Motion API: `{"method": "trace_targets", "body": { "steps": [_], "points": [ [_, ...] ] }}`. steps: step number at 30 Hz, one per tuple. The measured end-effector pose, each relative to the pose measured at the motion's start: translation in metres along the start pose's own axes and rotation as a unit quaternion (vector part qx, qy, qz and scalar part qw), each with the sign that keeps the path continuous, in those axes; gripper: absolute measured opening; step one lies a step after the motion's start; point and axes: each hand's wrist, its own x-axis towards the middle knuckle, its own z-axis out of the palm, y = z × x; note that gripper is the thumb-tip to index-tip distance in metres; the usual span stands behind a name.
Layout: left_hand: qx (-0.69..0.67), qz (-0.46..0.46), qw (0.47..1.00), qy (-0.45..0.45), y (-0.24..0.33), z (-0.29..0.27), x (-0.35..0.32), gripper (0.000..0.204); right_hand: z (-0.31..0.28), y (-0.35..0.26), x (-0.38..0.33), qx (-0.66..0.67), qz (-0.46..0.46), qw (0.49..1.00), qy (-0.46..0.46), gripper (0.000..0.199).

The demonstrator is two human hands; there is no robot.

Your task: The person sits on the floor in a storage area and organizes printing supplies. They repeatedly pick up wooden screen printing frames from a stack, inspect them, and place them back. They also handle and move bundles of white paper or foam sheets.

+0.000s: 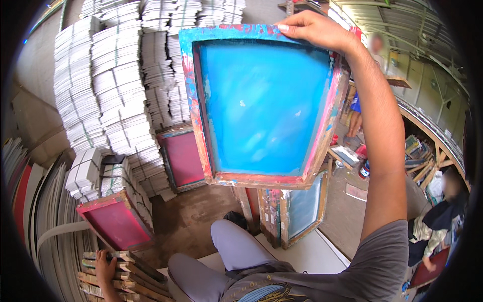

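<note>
My right hand (313,31) grips the top edge of a screen-printing frame (261,105), raised upright before me. Its wooden border is stained blue, red and pink around a bright blue mesh. The right thumb lies over the near face of the wood; the other fingers are partly hidden behind. At the lower left, my left hand (104,269) is on a row of wooden frames (133,282) stood closely together, its fingers curled over the edge of one. How firmly it holds cannot be told.
Tall tied stacks of white sheets (115,85) stand at the back left. Pink-mesh screens (116,221) lean near them. More screens (302,211) stand beyond my knees. Bent sheets (55,201) line the far left. Two people (435,224) are at the right, near a long table (427,123).
</note>
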Motion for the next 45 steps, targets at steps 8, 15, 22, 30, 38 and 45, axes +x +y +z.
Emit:
{"method": "trace_targets", "body": {
  "steps": [8, 15, 22, 30, 38, 45],
  "points": [
    [0.048, -0.033, 0.998, -0.019, 0.013, -0.005, -0.001, 0.048, -0.054, 0.037, -0.061, -0.079, 0.154, 0.985, -0.011, 0.041],
    [0.014, 0.007, 0.990, -0.139, 0.002, -0.012, 0.011, 0.071, -0.089, 0.056, -0.118, -0.206, 0.275, 0.939, 0.018, 0.057],
    [0.055, 0.088, 0.993, -0.063, 0.007, -0.008, 0.015, 0.057, -0.118, 0.088, -0.168, -0.179, 0.280, 0.943, 0.009, 0.046],
    [0.056, 0.101, 0.991, -0.074, 0.046, -0.014, 0.024, 0.057, -0.130, 0.083, -0.217, -0.194, 0.322, 0.927, -0.016, 0.044],
    [0.045, 0.120, 0.989, -0.079, 0.070, -0.005, 0.036, 0.057, -0.133, 0.056, -0.238, -0.194, 0.348, 0.917, 0.006, 0.050],
    [0.039, 0.126, 0.988, -0.081, 0.075, -0.001, 0.040, 0.057, -0.137, 0.083, -0.248, -0.064, 0.317, 0.946, 0.003, 0.043]
  ]
}}
